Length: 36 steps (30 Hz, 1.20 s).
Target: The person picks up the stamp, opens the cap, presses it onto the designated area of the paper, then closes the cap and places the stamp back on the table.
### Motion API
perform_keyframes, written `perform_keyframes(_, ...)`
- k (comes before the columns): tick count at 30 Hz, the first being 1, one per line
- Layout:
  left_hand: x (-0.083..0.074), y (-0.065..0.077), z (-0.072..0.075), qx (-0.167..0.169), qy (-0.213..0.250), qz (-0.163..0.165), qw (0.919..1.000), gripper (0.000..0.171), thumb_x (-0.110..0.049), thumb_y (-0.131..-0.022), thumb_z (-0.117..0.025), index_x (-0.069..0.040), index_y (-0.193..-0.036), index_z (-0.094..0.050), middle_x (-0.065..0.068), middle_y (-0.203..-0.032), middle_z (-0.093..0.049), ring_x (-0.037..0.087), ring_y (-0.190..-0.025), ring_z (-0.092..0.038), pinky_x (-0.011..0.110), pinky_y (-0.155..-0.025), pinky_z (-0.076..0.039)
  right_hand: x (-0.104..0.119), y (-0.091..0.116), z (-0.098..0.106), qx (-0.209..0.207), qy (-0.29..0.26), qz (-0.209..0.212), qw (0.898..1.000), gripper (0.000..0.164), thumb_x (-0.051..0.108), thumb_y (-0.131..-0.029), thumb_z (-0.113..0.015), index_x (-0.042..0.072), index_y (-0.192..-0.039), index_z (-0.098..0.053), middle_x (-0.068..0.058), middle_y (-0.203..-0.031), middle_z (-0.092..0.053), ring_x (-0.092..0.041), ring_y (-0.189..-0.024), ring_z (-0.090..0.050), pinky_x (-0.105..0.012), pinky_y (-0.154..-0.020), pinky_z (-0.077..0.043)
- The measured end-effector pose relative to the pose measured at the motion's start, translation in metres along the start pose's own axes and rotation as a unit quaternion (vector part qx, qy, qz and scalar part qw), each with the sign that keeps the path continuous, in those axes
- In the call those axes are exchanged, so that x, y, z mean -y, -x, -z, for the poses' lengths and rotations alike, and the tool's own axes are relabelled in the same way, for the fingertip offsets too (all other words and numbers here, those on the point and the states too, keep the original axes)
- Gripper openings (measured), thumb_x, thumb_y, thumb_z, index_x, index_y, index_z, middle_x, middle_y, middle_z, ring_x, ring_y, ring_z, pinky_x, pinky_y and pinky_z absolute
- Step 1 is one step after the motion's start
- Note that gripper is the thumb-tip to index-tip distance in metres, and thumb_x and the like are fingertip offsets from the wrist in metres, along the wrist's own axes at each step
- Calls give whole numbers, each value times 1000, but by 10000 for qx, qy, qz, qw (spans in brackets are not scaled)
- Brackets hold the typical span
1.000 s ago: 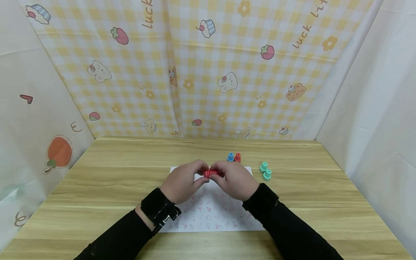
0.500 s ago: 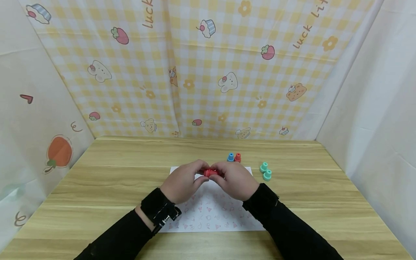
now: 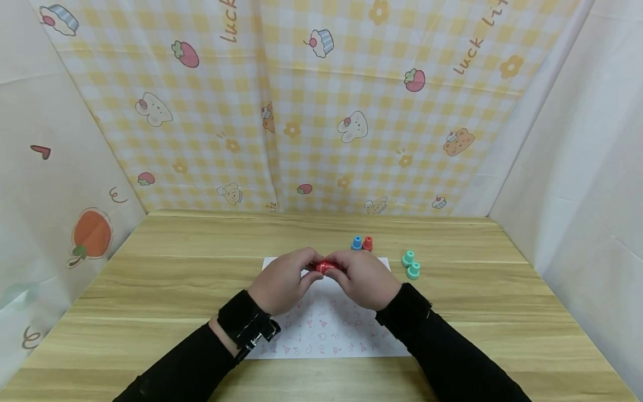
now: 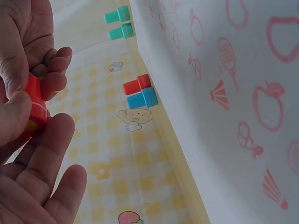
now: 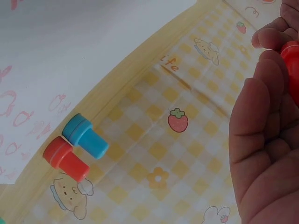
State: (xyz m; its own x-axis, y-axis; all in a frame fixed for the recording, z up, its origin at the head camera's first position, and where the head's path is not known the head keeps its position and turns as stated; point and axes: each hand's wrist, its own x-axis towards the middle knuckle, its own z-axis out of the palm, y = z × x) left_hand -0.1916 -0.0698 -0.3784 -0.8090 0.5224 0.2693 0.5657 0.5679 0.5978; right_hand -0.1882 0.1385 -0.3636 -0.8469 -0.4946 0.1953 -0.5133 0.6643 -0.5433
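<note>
Both hands [image 3: 285,280] [image 3: 370,281] hold a red stamp [image 4: 39,112], apparently.

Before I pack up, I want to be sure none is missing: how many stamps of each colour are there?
Red: 2, the held stamp and the upright red stamp
Blue: 1, the blue stamp
Green: 2, the farther green stamp and the nearer green stamp
Total: 5
</note>
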Motion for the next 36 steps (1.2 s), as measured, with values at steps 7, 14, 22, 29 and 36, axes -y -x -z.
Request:
perform_keyframes(7,0,0,0,56,176,77,9998,16,-11,-100,-72,-10,-115,-67,3,-112,-74,17,-109,-72,43,-94,-61,-2,0,-1,23,26,152,9999,16,15,-103,-69,10,-115,-77,2,-103,-78,-4,-83,-64,-20,-77,-56)
perform_keyframes(14,2,-1,0,120,426,139,9989,20,-13,-99,-73,-12,-118,-67,0,-113,-75,17,-109,-73,43,-96,-61,-4,1,0,-37,-107,113,9999,15,19,-101,-72,11,-112,-78,4,-99,-77,-2,-78,-62,-20,-72,-53)
perform_keyframes(22,2,-1,1,92,570,232,9981,18,-14,-99,-74,-14,-116,-68,-2,-111,-74,16,-109,-72,43,-96,-60,-5,0,0,-109,-381,-16,9992,11,19,-99,-75,12,-107,-78,7,-88,-75,-3,-75,-62,-21,-70,-55)
perform_keyframes(29,2,0,2,-11,557,72,9984,16,-13,-99,-73,-13,-115,-68,-2,-110,-73,14,-109,-72,37,-94,-61,-5,1,2,13,-716,-10,9974,10,17,-101,-72,10,-108,-74,4,-89,-74,-5,-75,-61,-21,-69,-54)
perform_keyframes(36,2,0,1,-35,732,102,9973,20,-11,-98,-75,-11,-116,-68,0,-112,-74,17,-109,-73,41,-96,-61,-5,1,2,64,-796,-75,9968,9,16,-102,-71,10,-109,-71,2,-90,-74,-6,-76,-60,-21,-70,-54)
